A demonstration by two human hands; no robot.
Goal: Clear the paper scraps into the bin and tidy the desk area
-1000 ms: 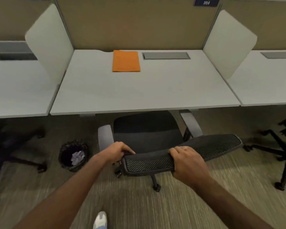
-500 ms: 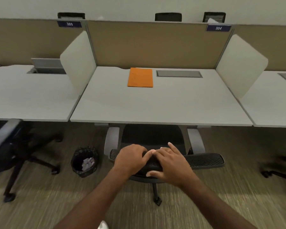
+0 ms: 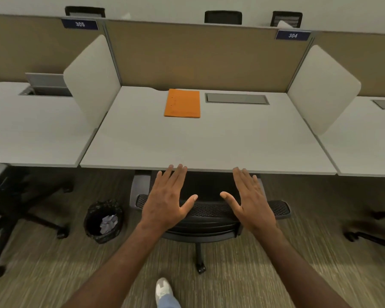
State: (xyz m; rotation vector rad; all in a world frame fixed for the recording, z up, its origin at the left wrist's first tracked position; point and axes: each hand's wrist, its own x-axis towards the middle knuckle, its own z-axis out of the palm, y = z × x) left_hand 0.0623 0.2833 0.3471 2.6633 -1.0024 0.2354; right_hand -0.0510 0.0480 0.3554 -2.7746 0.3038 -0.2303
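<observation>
A black bin on the carpet holds crumpled paper scraps; left hand and right hand hover empty, fingers spread.

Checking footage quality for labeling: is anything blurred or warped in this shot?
Head view: wide-angle bending bows the desk edge and partitions; the chair base at the right edge is smeared; both hands and the orange folder stay sharp.

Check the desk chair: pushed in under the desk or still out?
Pushed in. The chair has its seat under the desk edge; only the backrest shows, both hands off it.
</observation>
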